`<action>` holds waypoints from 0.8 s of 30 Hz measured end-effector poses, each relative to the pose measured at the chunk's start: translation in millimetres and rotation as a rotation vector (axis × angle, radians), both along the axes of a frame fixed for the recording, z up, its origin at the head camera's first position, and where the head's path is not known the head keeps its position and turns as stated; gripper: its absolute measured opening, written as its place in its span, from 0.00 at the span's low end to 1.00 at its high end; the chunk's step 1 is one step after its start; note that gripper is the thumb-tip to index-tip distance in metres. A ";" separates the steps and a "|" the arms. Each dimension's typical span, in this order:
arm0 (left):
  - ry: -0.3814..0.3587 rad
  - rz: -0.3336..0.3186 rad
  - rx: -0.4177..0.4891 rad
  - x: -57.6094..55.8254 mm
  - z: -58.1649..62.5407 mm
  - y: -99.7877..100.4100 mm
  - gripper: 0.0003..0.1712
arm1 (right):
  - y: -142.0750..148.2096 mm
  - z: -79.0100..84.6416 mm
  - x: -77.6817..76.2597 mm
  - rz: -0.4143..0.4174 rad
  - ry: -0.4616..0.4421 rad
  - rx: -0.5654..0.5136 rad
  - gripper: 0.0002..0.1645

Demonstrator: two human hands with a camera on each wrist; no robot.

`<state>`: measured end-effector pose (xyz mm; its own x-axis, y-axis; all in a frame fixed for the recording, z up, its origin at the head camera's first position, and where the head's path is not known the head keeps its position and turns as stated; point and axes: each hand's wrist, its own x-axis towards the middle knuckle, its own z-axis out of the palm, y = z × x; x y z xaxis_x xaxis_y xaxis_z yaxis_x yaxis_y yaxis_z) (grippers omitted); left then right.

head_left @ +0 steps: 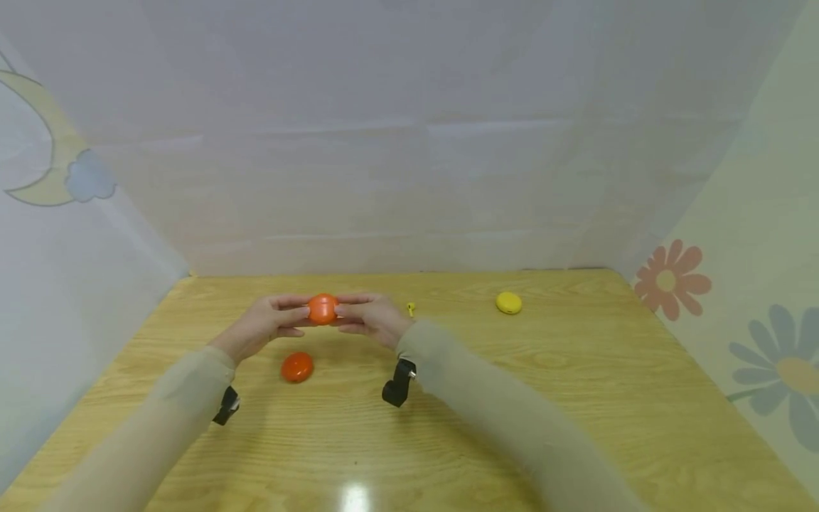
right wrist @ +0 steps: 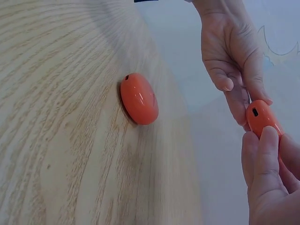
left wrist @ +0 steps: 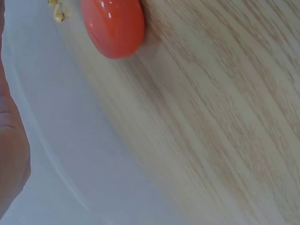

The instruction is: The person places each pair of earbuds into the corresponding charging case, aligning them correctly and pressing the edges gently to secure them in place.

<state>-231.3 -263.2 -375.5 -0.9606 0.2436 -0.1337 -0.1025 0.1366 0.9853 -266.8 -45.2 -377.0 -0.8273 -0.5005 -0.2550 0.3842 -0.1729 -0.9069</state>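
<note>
Raised over the table, an orange earbud charging case (head_left: 323, 309) is pinched from both sides by my two hands. My left hand (head_left: 257, 326) grips its left side between thumb and fingers, and my right hand (head_left: 377, 320) grips the opposite side. In the right wrist view a dark port shows on this held case (right wrist: 262, 117), which looks closed. A second orange case (head_left: 297, 367) lies on the table below the hands; the right wrist view shows that case (right wrist: 139, 99) with its port too. Only an edge of my left hand (left wrist: 11, 145) appears in the left wrist view.
A yellow earbud (head_left: 411, 308) lies on the wooden table (head_left: 576, 384) just beyond my right hand. Farther right sits a yellow rounded case (head_left: 509, 303). Papered walls (head_left: 409, 178) enclose the back and both sides.
</note>
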 end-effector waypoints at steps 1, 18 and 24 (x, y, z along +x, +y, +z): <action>-0.005 -0.005 0.002 -0.2 -0.1 -1.1 0.27 | -1.3 -1.4 -0.9 0.003 0.002 0.002 0.22; -0.019 -0.038 -0.057 -11.1 -16.2 -21.1 0.28 | -24.6 -20.8 -9.8 -0.015 -0.038 0.025 0.20; -0.014 -0.056 -0.090 -12.3 -20.7 -27.1 0.28 | -34.6 -28.5 -9.9 -0.070 -0.087 -0.004 0.21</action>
<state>-243.6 -290.4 -396.2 -0.9437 0.2837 -0.1704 -0.1054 0.2306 0.9673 -276.7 -79.8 -405.5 -0.8350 -0.4433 -0.3258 0.4486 -0.2056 -0.8698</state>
